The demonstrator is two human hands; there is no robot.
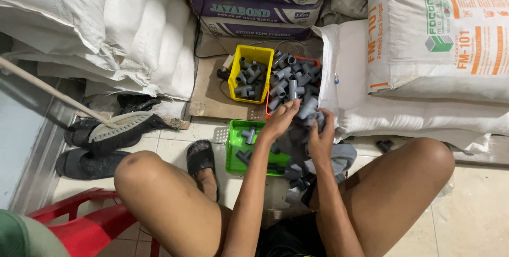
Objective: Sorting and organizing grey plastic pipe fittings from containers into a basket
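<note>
Fittings [297, 145], grey plastic pipe pieces, lie heaped between the knees, within easy reach of three baskets: yellow [253, 54], orange [306, 60] and green [233, 153]. The left hand [280, 119] reaches forward, fingers closed on a fitting over the heap; the right hand [321, 139] curls around another, wrist bent down.

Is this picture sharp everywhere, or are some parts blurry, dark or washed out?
Head view: the grey pipe fittings in the bins look fairly sharp; the left hand and right hand are slightly smeared. The white sack at right is bright, near washed out. The sandals at left sit in shadow. Edges bend a little, like a wide lens.
</note>
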